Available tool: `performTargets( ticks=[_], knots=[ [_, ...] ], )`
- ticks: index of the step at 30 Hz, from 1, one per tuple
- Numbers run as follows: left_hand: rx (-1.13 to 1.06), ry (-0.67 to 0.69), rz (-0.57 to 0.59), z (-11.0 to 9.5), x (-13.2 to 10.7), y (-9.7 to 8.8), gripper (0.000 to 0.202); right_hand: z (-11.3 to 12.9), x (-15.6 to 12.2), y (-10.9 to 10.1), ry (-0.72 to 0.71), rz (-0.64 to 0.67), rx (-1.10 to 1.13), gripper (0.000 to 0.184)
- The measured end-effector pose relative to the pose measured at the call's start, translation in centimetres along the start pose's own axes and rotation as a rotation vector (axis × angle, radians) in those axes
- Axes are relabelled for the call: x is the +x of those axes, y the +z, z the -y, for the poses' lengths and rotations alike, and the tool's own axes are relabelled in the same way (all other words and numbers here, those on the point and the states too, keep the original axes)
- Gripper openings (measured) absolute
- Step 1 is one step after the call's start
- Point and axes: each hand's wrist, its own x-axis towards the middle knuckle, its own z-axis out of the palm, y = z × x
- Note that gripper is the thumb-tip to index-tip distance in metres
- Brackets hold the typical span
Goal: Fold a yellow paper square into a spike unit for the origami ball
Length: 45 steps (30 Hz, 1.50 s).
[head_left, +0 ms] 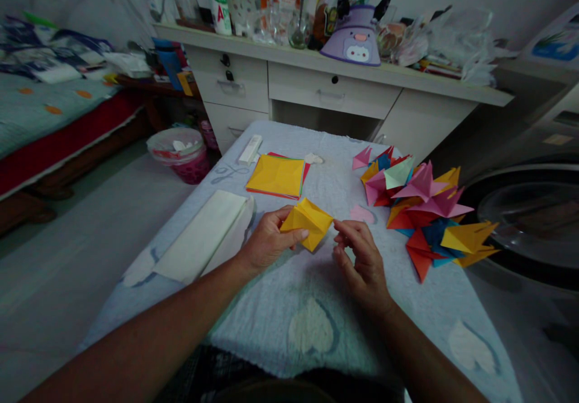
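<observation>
My left hand grips a partly folded yellow origami paper by its left side, thumb on top. The paper is diamond-shaped, with creases and a raised flap. My right hand is just right of it, thumb and fingers apart, with the index fingertip at or very near the paper's right corner. Beyond my left hand lies a stack of square coloured papers, yellow on top. To the right of my right hand is a pile of folded paper cranes in pink, red, blue, yellow and pale green.
A cloth-covered table is under my hands. On its left are a folded whitish sheet and a small white box. A pink bin stands on the floor at left. Behind is a cluttered white desk; a front-loading washer is at right.
</observation>
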Motion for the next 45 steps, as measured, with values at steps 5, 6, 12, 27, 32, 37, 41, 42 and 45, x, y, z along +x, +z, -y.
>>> performTargets(
  ticks=[5, 6, 12, 27, 32, 37, 41, 42, 45],
  knots=[
    [-0.052, -0.016, 0.018, 0.06, 0.07, -0.03, 0.026, 0.02, -0.01, -0.06, -0.009, 0.002, -0.004, 0.043],
    [-0.059, -0.020, 0.021, 0.08, 0.08, -0.04, 0.025, 0.03, 0.01, -0.06, -0.011, 0.006, -0.004, 0.044],
    [-0.016, -0.020, 0.013, 0.08, -0.03, -0.06, 0.025, 0.00, 0.08, 0.07, -0.017, 0.026, -0.025, 0.048],
    [0.095, 0.158, 0.021, -0.73, -0.30, 0.26, 0.013, -0.04, 0.06, 0.11, -0.005, 0.117, 0.024, 0.050],
    [0.142, 0.203, 0.004, -0.64, -0.33, 0.24, 0.011, -0.10, 0.04, 0.19, -0.020, 0.138, 0.040, 0.050],
    [0.207, 0.265, 0.038, -0.59, -0.23, 0.02, 0.009, -0.09, 0.10, 0.25, -0.033, 0.149, 0.040, 0.050],
    [0.234, 0.287, 0.067, -0.51, -0.19, -0.04, 0.011, -0.07, 0.19, 0.27, -0.068, 0.157, 0.065, 0.049],
    [0.250, 0.292, 0.069, -0.50, -0.21, -0.02, 0.009, -0.07, 0.19, 0.28, -0.072, 0.158, 0.077, 0.049],
    [0.295, 0.312, 0.068, -0.51, -0.31, 0.05, 0.005, -0.14, 0.14, 0.34, -0.073, 0.161, 0.104, 0.048]
  ],
)
